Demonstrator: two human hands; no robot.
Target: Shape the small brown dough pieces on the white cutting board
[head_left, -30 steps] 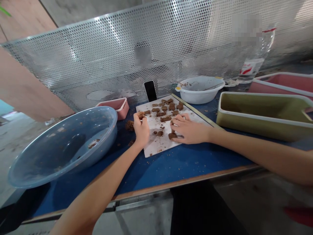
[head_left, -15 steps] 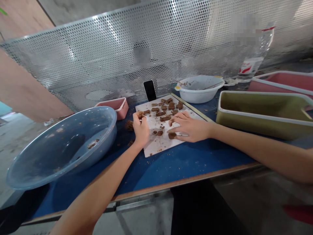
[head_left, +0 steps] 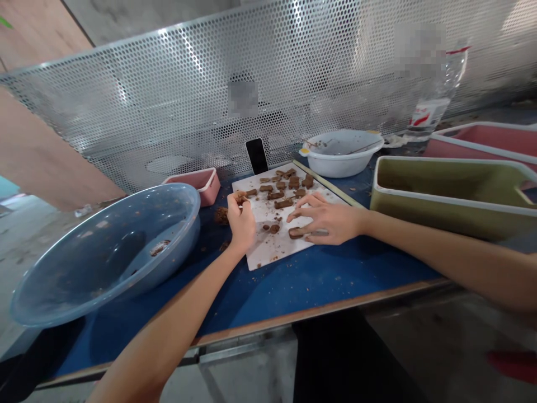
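My left hand (head_left: pixel 243 224) is closed at the left edge of a white board (head_left: pixel 262 254), its fingertips pinched on a small brown piece (head_left: pixel 240 196) that they partly cover. Over the board's right side is my right hand (head_left: pixel 333 222), palm down with the fingers apart. One of its fingertips touches a short brown chunk (head_left: pixel 296 233) lying on the board. A greyish, shiny sliver shows under this hand; I cannot make out what it is. Several brown chunks (head_left: pixel 276 195) lie at the board's far half, with crumbs nearer me. A rough brown clump (head_left: pixel 221 215) sits left of the board.
A large blue basin (head_left: pixel 104 246) stands left, with a small pink bin (head_left: pixel 210 187) behind it. A phone (head_left: pixel 257 155) leans at the back. To the right are a white basin (head_left: pixel 342 162), a green bin (head_left: pixel 453 193), a pink bin (head_left: pixel 482 143) and a plastic bottle (head_left: pixel 430 115).
The fingers of my right hand have shifted slightly, and the chunk beneath them looks tipped to show a narrower side. My left hand keeps its pinch in nearly the same place.
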